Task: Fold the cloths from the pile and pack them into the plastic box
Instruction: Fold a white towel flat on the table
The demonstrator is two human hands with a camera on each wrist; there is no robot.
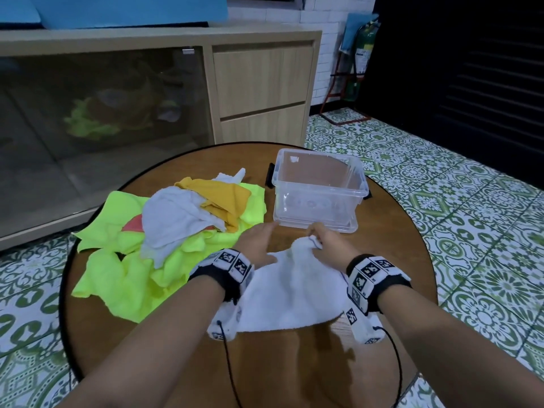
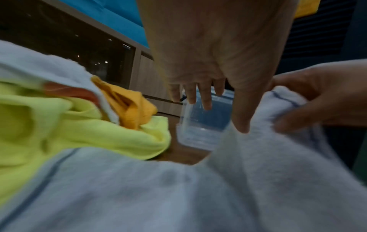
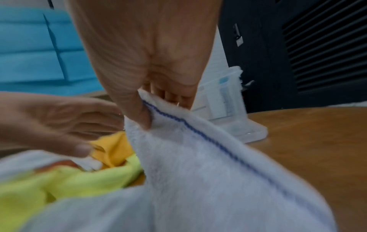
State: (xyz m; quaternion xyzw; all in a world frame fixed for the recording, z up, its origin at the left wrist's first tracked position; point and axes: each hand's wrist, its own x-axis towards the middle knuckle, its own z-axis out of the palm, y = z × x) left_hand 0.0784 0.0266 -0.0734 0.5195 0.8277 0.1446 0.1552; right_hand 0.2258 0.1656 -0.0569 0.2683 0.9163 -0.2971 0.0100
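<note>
While my right hand (image 1: 326, 242) pinches white cloth (image 1: 294, 295) corner, left hand (image 1: 259, 245) lies flat, fingers straight, on cloth nr plastic box (image 1: 319, 191).

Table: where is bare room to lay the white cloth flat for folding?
Bare table shows between the forearms, near the front edge, and right of the white cloth below the box. The pile crowds the left half. The right hand pinches the cloth's corner.
</note>
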